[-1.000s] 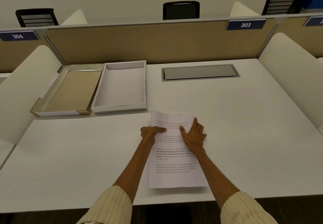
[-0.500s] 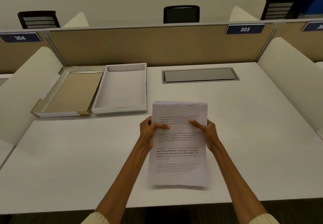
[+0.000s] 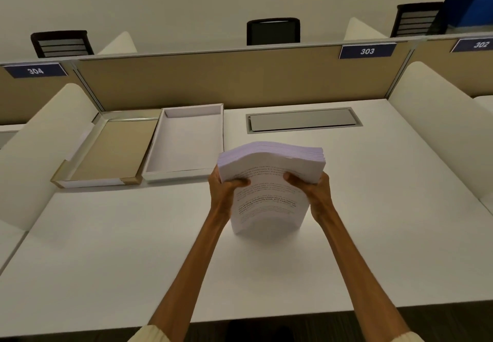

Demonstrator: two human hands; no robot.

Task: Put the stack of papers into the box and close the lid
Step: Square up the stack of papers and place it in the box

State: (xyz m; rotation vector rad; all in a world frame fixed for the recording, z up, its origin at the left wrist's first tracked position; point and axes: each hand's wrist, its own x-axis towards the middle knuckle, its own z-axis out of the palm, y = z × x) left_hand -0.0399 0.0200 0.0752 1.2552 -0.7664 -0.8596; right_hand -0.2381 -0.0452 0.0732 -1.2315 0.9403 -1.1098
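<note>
A thick stack of printed papers [image 3: 269,189] stands nearly upright on its bottom edge at the desk's middle, its top bowed. My left hand [image 3: 225,191] grips the stack's left side and my right hand [image 3: 313,191] grips its right side, thumbs on the front sheet. The open white box [image 3: 184,144] lies empty at the back left, just left of the stack. Its lid [image 3: 106,149], brown inside, lies upturned next to the box on the left.
A grey cable hatch [image 3: 302,119] is set in the white desk [image 3: 106,248] behind the stack. A tan partition [image 3: 226,80] closes the back, and white side dividers [image 3: 440,128] flank the desk. Black chairs stand beyond the partition.
The stack lay flat under both hands a second ago. Both hands gripped its sides and raised it, and it now stands tilted up on its lower edge.
</note>
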